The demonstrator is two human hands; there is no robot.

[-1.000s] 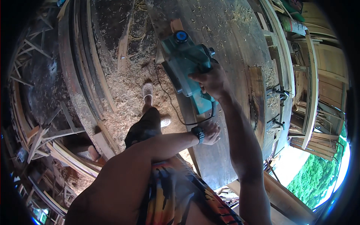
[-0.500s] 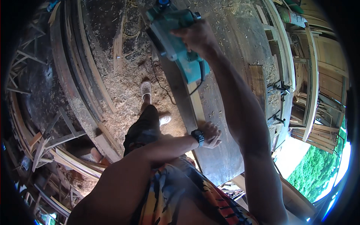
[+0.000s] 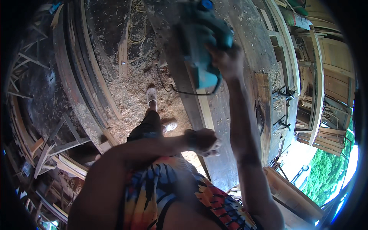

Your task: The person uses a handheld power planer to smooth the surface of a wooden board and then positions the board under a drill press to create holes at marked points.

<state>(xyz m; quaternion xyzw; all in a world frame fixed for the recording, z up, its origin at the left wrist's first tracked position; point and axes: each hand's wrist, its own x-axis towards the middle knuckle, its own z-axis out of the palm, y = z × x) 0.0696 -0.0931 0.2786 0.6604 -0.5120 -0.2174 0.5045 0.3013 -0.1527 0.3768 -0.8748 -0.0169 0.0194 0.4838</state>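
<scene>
My right hand grips the teal electric planer, blurred by motion at the top middle. Its black cord loops down over the bench's left edge. Below the planer a pale wooden strip runs lengthwise along the dark, shaving-strewn bench. My left hand, blurred, has curled fingers at the strip's near end; whether it holds the strip is hidden. A dark watch is on that wrist.
Black clamps sit on the bench's right side. Boards and wooden trestles lie left. My feet in pale clogs stand among shavings. Stacked timber and bright greenery show at right.
The planer went up and away along the bench, then shifted rightward and slightly back toward me in the last half second. My left hand has moved slightly left and blurred.
</scene>
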